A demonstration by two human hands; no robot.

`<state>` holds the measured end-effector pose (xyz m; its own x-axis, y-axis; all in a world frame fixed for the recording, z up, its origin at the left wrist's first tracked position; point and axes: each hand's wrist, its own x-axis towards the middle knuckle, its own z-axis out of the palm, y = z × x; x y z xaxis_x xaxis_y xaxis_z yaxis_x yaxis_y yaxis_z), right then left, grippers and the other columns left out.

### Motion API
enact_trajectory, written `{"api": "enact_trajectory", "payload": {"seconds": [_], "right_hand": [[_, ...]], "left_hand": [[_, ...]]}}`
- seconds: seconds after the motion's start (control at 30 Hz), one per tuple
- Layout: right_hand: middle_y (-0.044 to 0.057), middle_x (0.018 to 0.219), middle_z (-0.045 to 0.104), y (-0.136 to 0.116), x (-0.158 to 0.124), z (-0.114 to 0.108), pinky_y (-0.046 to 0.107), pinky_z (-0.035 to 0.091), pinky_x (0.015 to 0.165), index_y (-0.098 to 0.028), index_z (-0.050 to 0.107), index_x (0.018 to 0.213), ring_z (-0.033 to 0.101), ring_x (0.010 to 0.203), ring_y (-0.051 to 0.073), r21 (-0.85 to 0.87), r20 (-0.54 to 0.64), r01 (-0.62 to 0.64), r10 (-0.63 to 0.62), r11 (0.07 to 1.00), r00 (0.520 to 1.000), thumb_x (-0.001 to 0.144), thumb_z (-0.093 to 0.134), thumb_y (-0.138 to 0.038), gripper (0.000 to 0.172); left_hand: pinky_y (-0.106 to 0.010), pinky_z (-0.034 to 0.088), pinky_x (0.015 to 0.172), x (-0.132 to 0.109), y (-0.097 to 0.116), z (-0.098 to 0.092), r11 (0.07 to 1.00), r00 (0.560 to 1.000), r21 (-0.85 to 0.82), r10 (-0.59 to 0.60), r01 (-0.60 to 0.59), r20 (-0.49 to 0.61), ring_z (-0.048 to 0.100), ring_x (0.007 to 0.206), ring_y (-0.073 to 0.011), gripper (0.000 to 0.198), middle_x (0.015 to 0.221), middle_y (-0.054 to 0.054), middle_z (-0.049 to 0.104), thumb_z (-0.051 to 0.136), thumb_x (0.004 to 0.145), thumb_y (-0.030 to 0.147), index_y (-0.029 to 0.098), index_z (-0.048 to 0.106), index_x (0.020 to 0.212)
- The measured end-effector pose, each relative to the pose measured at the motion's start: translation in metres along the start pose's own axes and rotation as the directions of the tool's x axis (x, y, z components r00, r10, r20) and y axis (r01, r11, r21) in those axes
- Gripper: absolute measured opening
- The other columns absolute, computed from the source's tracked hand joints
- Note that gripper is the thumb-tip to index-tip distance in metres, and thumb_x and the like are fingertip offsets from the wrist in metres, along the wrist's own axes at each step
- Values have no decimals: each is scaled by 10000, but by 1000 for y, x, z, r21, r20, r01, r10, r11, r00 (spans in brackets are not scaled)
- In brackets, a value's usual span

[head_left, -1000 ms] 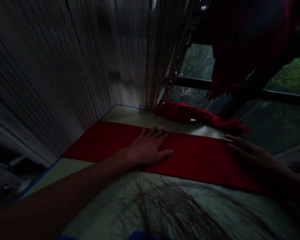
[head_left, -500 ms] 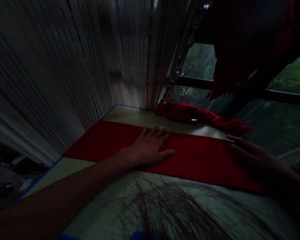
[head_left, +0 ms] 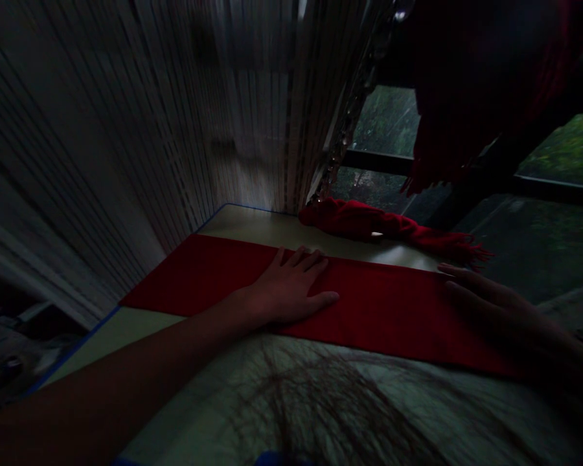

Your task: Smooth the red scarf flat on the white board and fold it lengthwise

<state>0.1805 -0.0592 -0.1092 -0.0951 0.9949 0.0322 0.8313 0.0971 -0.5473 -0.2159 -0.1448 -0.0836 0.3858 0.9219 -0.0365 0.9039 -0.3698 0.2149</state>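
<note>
A long red cloth, perhaps a folded scarf (head_left: 369, 304), lies flat across the pale table. My left hand (head_left: 291, 285) rests palm down on its middle, fingers spread. At the cloth's right part, my right hand (head_left: 500, 304) lies with its fingers stretched out toward the far edge; the shadow there hides part of the hand and the cloth's right end. Behind the cloth, a bunched red scarf (head_left: 393, 226) with a fringed end lies along the table's far side.
The pale table (head_left: 175, 375) has a blue edge. A striped hanging curtain (head_left: 150, 129) borders it on the left. Fringed red fabric (head_left: 442, 142) hangs at the upper right in front of the window (head_left: 388, 123). Loose hair (head_left: 330, 401) crosses the lower view.
</note>
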Motion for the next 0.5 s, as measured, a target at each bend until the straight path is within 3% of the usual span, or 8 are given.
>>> {"api": "enact_trajectory", "payload": {"seconds": [0.23,0.37,0.5], "right_hand": [[41,1595,547,13,4,2,490,394,1212,-392,526,1506,515,1452,331,26,24,15,-16,1000,1000,899,553,-737,699],[76,1558,588,5,3,5,481,410,1206,-317,558,1496,556,1416,341,81,11,44,-45,996,999,913,563,-701,698],[84,1479,662,3,11,0,486,442,1187,-276,663,1393,583,1397,313,108,-77,164,-156,981,985,975,490,-654,590]], "left_hand": [[-621,82,1291,0,-3,4,1000,1000,-5,11,-11,-20,105,1624,-325,829,1751,-54,149,278,1030,738,227,217,1680],[-616,92,1293,0,-6,6,1000,1000,14,-10,11,-11,97,1626,-320,824,1753,-40,102,283,1031,737,238,206,1682],[-606,105,1295,1,-8,4,999,1000,30,-21,21,-2,99,1626,-321,809,1748,-33,105,287,1037,722,237,214,1681]]}}
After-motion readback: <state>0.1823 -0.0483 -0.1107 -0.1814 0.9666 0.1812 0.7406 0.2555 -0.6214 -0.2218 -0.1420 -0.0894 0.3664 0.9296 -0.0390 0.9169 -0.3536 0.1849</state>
